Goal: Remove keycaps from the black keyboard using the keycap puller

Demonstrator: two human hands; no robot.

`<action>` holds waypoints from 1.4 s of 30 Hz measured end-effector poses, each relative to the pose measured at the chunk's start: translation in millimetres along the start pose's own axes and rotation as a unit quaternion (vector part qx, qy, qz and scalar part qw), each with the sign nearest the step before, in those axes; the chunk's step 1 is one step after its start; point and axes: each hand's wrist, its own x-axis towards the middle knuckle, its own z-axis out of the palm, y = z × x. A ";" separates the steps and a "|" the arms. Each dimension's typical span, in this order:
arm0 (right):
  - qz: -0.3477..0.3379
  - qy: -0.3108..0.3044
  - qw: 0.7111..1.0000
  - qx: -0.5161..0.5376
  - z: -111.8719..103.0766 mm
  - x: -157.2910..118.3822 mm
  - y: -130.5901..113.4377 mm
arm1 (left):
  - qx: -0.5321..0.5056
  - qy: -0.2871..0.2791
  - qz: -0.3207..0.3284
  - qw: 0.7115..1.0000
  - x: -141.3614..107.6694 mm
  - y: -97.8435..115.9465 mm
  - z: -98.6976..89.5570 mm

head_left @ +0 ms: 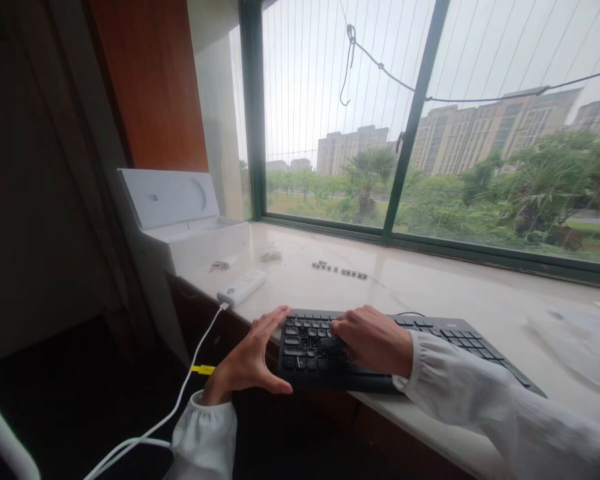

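A black keyboard (430, 323) lies along the near edge of the windowsill, with several keycaps off its left part. My left hand (253, 353) spans the keyboard's left end, fingertips at the far corner and thumb by the near corner, gripping it. Over the left keys, my right hand (373, 339) is closed around a dark tool (331, 344), its tip pointing left and down at the keys. My fingers cover much of the tool, so its exact kind is unclear. Loose keycaps (339, 269) stand in a row beyond the keyboard.
An open white box (205, 243) stands at the left, near a white power bank (242, 287) with a white cable (195, 357) plugged in. A small white item (225, 264) lies by the box. Clear plastic (570, 343) lies at the right. Behind is the window (330, 227).
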 end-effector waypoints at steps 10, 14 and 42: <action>-0.018 -0.009 1.000 -0.013 -0.9 2.9 1.8 | -0.014 -0.017 -0.011 1.000 1.4 3.9 -4.6; -0.009 -0.022 1.000 -0.010 -3.3 4.5 5.4 | -0.008 -0.052 -0.040 0.998 0.8 13.0 -13.3; -0.032 -0.018 0.998 -0.049 -3.6 1.1 0.2 | -0.145 0.102 -0.104 0.979 93.0 8.4 16.3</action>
